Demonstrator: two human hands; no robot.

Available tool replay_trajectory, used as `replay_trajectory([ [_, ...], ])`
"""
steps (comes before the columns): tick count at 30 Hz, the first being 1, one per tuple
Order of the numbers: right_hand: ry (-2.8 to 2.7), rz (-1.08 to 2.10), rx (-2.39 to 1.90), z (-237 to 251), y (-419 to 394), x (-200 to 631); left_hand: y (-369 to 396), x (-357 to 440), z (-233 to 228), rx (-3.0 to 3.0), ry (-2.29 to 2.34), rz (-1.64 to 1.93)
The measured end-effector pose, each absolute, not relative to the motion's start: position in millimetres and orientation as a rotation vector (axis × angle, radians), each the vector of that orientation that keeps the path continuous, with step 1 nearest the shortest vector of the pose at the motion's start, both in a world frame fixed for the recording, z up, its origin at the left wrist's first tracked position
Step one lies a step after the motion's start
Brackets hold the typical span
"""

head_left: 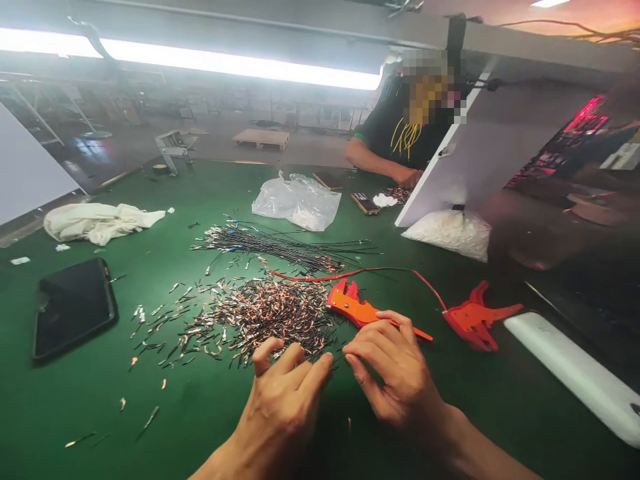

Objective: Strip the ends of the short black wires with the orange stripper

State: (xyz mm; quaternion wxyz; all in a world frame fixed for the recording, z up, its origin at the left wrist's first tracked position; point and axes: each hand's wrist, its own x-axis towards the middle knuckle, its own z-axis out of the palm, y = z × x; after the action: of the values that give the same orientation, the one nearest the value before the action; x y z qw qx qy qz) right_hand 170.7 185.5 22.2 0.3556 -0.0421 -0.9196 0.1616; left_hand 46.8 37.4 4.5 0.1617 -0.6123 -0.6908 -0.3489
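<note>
My left hand (pixel 287 390) is closed at the near edge of a pile of short black wire offcuts (pixel 280 313) with bare copper ends, its fingers curled and thumb stretched forward. Just to its right, my right hand (pixel 387 367) is pinched, fingertips together. A thin black wire (pixel 339 360) shows faintly in the small gap between the two hands; its ends are hidden by the fingers. Behind my right hand's fingers lies an orange and red wire stripper (pixel 360 310), its handle partly covered. Beyond the pile lies a bundle of long black wires (pixel 280 247) with metal terminals.
A second orange wire stripper (pixel 475 317) lies right, by a white bar (pixel 570 373). A black phone (pixel 75 303) and a white cloth (pixel 97 222) are left. A clear plastic bag (pixel 297 200) lies behind. Across the table, a person (pixel 400 127) works beside a white panel (pixel 445 150).
</note>
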Motion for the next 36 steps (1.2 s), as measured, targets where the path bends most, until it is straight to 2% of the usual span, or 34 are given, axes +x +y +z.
replay_trajectory([
  [7,-2.433,0.382,-0.180,27,192,175,41,47,7,-1.720,-2.046,-0.991],
  [13,-2.603,-0.142,-0.746,8,225,187,39,44,11,-1.687,-2.039,-0.962],
  [15,-2.703,-0.230,-0.801,0,232,193,40,42,10,-1.689,-2.011,-0.955],
  [22,-2.995,-0.114,-0.930,13,225,203,41,32,11,-1.640,-1.952,-1.020],
  [26,-3.045,0.045,-1.055,23,225,200,40,27,13,-1.647,-1.963,-1.048],
  [31,-2.915,0.519,-1.138,37,239,199,38,28,10,-1.683,-1.903,-1.099],
  [33,-2.814,0.841,-1.085,46,244,202,37,29,7,-1.674,-1.886,-1.112],
  [36,-2.393,1.663,-0.895,58,243,206,36,29,5,-1.675,-1.893,-1.115],
])
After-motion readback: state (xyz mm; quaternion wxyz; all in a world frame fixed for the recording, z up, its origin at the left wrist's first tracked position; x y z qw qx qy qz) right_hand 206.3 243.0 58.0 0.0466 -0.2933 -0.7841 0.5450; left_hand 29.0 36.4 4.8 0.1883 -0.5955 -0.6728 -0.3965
